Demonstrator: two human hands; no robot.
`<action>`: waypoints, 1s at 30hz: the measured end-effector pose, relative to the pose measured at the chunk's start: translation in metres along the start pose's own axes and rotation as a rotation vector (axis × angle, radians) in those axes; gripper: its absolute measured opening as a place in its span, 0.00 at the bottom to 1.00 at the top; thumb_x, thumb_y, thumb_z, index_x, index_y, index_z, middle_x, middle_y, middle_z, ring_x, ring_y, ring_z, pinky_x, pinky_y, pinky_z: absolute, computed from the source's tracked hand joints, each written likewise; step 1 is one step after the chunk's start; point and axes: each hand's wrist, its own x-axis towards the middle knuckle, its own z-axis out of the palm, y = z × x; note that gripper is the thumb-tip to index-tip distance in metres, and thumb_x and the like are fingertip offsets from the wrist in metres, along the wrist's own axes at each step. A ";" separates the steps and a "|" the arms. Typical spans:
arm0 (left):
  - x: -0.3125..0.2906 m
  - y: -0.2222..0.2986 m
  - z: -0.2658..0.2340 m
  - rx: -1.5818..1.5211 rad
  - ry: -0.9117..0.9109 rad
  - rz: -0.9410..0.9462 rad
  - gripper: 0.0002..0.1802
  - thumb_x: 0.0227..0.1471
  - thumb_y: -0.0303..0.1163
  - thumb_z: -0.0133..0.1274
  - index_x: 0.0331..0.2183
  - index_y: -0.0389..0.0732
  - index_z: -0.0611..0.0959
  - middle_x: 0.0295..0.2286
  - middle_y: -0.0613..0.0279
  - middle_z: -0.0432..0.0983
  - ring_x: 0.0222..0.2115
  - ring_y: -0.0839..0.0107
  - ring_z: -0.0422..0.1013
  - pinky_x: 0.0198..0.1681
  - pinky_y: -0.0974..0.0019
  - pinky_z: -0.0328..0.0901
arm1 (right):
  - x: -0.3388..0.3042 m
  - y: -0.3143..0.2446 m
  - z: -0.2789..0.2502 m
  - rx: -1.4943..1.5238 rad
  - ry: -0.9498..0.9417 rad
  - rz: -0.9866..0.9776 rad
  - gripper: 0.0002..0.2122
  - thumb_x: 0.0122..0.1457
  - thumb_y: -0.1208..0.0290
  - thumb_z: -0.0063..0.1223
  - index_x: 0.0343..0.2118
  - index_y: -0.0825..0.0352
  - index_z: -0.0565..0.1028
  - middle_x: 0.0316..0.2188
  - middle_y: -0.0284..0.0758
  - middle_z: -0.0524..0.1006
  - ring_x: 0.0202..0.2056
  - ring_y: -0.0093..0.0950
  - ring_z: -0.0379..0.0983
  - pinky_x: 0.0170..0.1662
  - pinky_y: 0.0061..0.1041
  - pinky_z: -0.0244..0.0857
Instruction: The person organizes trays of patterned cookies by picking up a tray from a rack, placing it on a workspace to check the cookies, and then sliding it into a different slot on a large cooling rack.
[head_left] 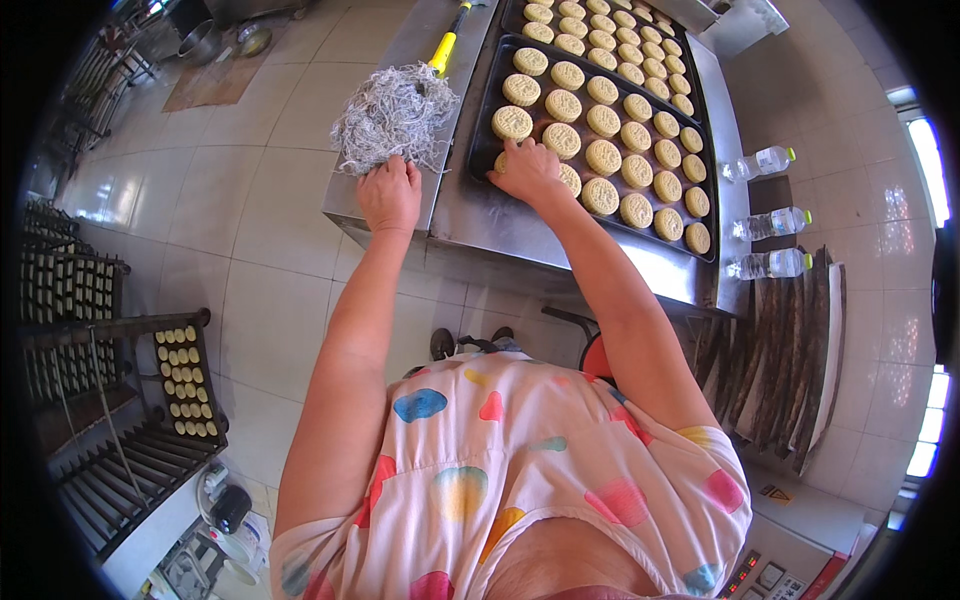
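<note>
Touching the lower edge of a grey string bundle (395, 110) with the left hand (390, 200), fingers bent and near together; impossible to tell whether closed on strands. Reaching with the right hand (528, 172) to a cake (499, 161), fingers slightly parted, contact partly hidden. At upper centre on the steel counter (500, 225), near tray (482, 142), with cakes in rows and long axis slanting down rightward. Beyond it, far tray (515, 21). Above the bundle, yellow handle (443, 54), slanting up rightward. At right, three bottles (766, 225), caps rightward.
</note>
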 end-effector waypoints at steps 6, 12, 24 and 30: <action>-0.001 -0.001 0.006 0.005 -0.007 -0.008 0.10 0.47 0.36 0.51 0.21 0.43 0.72 0.18 0.59 0.73 0.24 0.61 0.70 0.31 0.57 0.62 | -0.002 0.001 -0.001 -0.032 0.106 -0.034 0.26 0.45 0.48 0.56 0.41 0.65 0.72 0.39 0.42 0.73 0.41 0.37 0.71 0.43 0.35 0.62; -0.001 -0.003 0.009 0.017 0.002 0.010 0.10 0.47 0.36 0.50 0.20 0.43 0.72 0.18 0.58 0.73 0.24 0.60 0.70 0.30 0.56 0.62 | -0.009 0.002 -0.005 0.098 0.278 -0.105 0.23 0.47 0.51 0.55 0.40 0.65 0.72 0.36 0.40 0.74 0.40 0.37 0.71 0.44 0.34 0.61; 0.001 0.006 0.003 0.059 -0.054 0.009 0.13 0.48 0.37 0.51 0.18 0.42 0.72 0.17 0.56 0.73 0.22 0.55 0.70 0.29 0.52 0.62 | -0.196 0.090 0.047 0.653 0.647 0.002 0.08 0.50 0.76 0.53 0.34 0.64 0.74 0.31 0.35 0.76 0.32 0.37 0.72 0.35 0.32 0.66; -0.001 0.011 0.004 0.118 -0.093 -0.018 0.15 0.49 0.40 0.50 0.19 0.40 0.72 0.18 0.53 0.73 0.22 0.51 0.70 0.28 0.50 0.62 | -0.284 0.149 0.109 0.957 0.524 0.511 0.08 0.56 0.70 0.51 0.36 0.67 0.74 0.30 0.37 0.76 0.31 0.30 0.74 0.34 0.26 0.67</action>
